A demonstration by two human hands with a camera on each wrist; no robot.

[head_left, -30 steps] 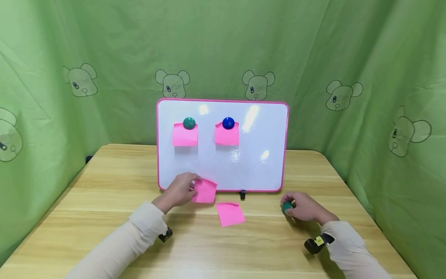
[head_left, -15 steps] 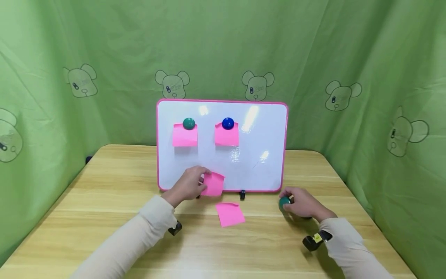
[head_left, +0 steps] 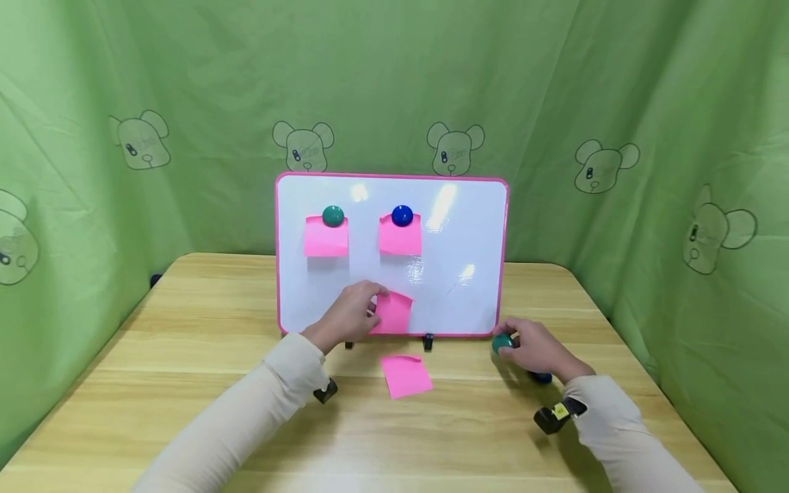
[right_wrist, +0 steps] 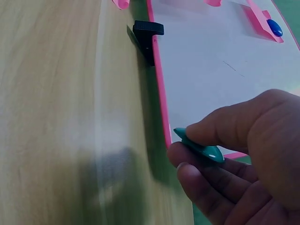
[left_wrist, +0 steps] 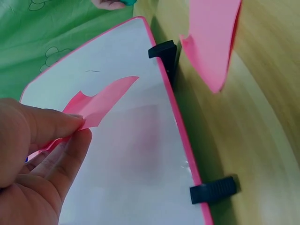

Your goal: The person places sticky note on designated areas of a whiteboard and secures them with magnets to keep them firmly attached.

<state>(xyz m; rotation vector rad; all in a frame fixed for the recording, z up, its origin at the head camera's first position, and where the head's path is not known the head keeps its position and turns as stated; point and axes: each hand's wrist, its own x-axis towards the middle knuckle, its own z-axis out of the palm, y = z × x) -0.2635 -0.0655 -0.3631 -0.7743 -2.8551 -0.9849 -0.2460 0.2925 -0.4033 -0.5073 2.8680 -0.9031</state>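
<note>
Fingers of the left hand point(head_left: 348, 313) are pinching a pink note point(head_left: 395, 313) before the lower middle of the whiteboard point(head_left: 462, 287), covering its left side; the note's top edge is sloping down rightward. The right hand point(head_left: 537, 348) is pinching a green magnet point(right_wrist: 208, 152) near the whiteboard's lower right corner, its long axis slanting down rightward in the right wrist view. That hand is partly hiding a dark blue object point(head_left: 542, 378)

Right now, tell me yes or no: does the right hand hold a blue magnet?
No, the right hand pinches a green magnet.
</note>
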